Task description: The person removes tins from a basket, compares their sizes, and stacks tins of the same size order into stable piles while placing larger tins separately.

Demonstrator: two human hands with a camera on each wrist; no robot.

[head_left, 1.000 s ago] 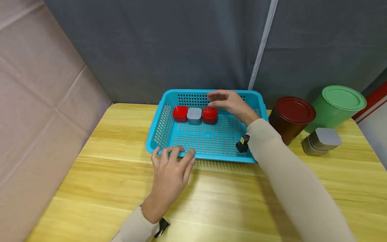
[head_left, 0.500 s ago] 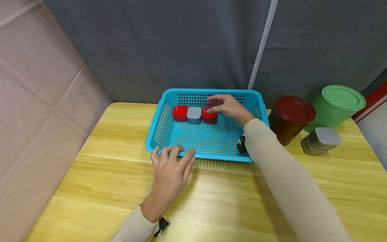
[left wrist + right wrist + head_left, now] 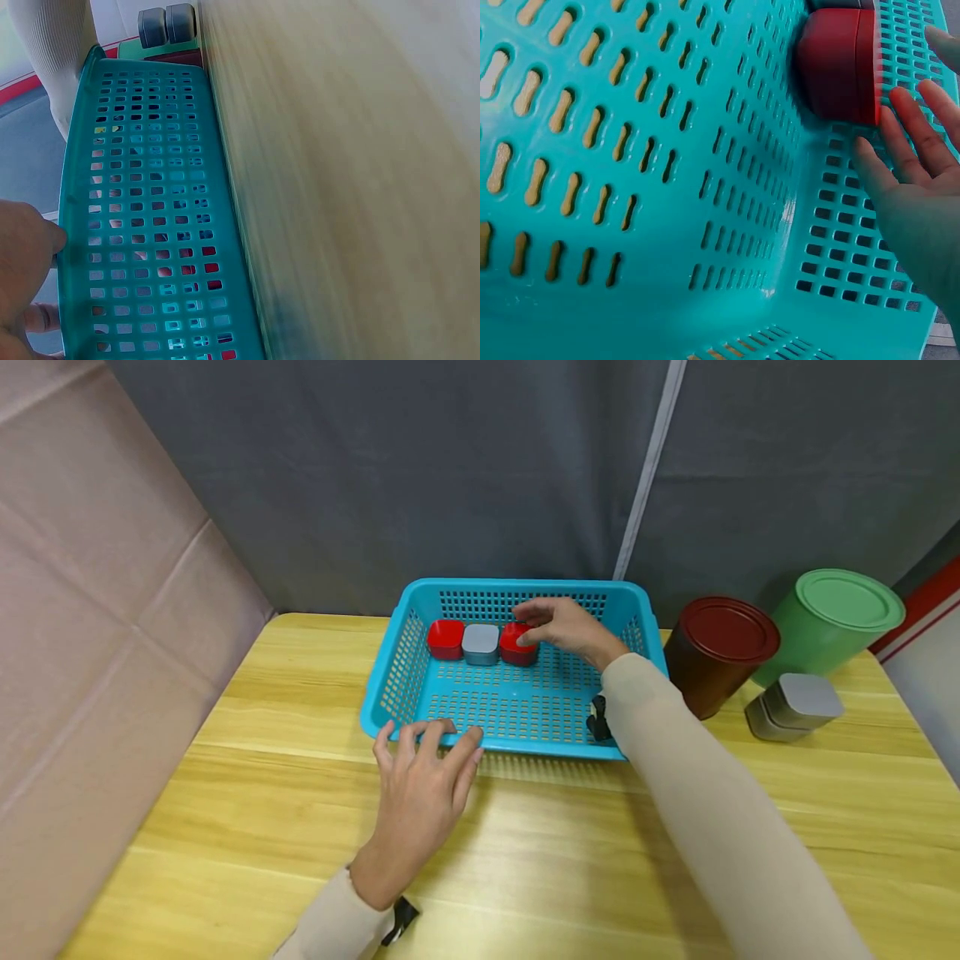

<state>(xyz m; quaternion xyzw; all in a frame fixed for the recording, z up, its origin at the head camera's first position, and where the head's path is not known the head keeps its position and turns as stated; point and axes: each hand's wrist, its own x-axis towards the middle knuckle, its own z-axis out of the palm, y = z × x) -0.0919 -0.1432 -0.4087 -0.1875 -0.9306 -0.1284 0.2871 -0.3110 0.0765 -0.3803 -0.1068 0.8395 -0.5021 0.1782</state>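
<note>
A turquoise plastic basket [image 3: 517,748] with slotted sides stands on the wooden table. Inside, near its back wall, a row holds a red rounded-square box [image 3: 446,640], a grey box [image 3: 481,645] and another red box [image 3: 513,647]. My right hand [image 3: 566,627] hovers at that right-hand red box, fingers loosely bent and apart from the thumb. The right wrist view shows the fingertips right at the red box [image 3: 836,67], none wrapped around it. My left hand [image 3: 420,785] rests its relaxed fingers on the basket's front rim, near the left corner.
Right of the basket stand a dark red lidded canister [image 3: 720,652] and a green lidded canister [image 3: 832,618]. Stacked grey boxes [image 3: 795,706] sit in front of them. A dark grey curtain [image 3: 450,477] hangs behind the table [image 3: 285,760]; a pale cloth wall [image 3: 112,610] is at left.
My right hand has lowered slightly toward the right-hand red box and then stayed nearly still. The left hand and the boxes have kept their places.
</note>
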